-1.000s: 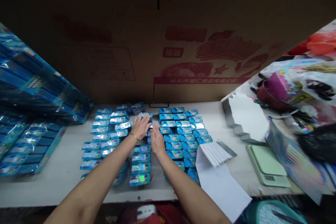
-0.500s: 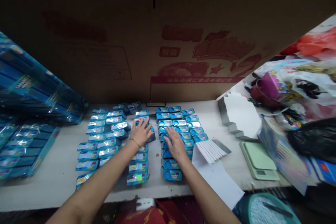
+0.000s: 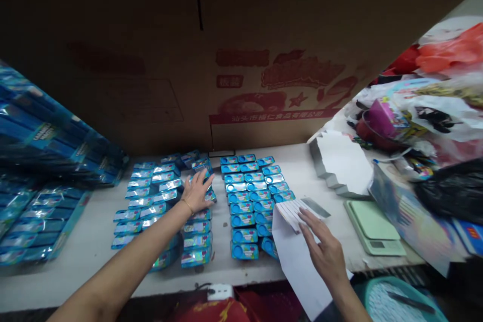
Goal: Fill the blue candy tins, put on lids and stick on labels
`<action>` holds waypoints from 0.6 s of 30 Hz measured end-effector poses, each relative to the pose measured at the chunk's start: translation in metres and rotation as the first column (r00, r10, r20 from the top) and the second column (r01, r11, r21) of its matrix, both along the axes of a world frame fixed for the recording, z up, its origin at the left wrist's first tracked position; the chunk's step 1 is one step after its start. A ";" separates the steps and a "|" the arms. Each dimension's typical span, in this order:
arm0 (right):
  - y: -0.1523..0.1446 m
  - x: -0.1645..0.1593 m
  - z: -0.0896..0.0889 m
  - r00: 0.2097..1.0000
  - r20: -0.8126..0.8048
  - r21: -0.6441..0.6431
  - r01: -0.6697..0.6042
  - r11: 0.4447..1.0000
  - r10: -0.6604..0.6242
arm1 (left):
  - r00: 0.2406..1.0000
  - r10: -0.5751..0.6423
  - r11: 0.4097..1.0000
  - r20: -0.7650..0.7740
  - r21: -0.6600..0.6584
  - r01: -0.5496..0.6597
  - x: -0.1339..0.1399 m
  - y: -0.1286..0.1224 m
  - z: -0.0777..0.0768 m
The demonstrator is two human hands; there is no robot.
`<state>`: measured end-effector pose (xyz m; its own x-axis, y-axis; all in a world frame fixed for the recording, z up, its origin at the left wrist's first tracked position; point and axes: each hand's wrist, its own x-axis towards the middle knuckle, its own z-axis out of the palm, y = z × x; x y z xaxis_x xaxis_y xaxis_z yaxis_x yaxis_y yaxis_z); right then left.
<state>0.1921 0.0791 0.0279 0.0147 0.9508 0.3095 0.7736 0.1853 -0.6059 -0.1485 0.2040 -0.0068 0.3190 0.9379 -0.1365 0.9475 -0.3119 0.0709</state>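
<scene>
My left hand [image 3: 196, 192], with a thin bangle at the wrist, rests with fingers spread over the middle columns of small blue packs [image 3: 196, 240]. It partly hides the packs beneath it. On the right, my right hand [image 3: 325, 249] has its fingers stretched out at the edge of a pleated white card [image 3: 292, 211]; whether the fingertips touch it I cannot tell. Below the pleats, a flat white sheet [image 3: 298, 271] hangs over the table's front edge. Between my hands stand tight rows of blue packs with round marks on top [image 3: 243, 220].
A large cardboard box [image 3: 181, 131] walls off the back. Wrapped blue packs [image 3: 49, 133] are stacked at left. To the right are a stepped white stack [image 3: 341, 161], a green scale [image 3: 373, 226], plastic bags [image 3: 441, 115] and a teal basin of white pieces [image 3: 392, 302].
My right hand has moved right, from the rows of blue packs to the pleated white card. My left hand stays over the middle columns, shifted slightly. The view has moved a little.
</scene>
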 end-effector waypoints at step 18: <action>-0.019 0.026 -0.010 0.981 0.194 0.006 0.031 1.000 -0.031 | 0.980 -0.031 0.974 -0.196 -0.226 -0.015 -0.013 0.027 -0.012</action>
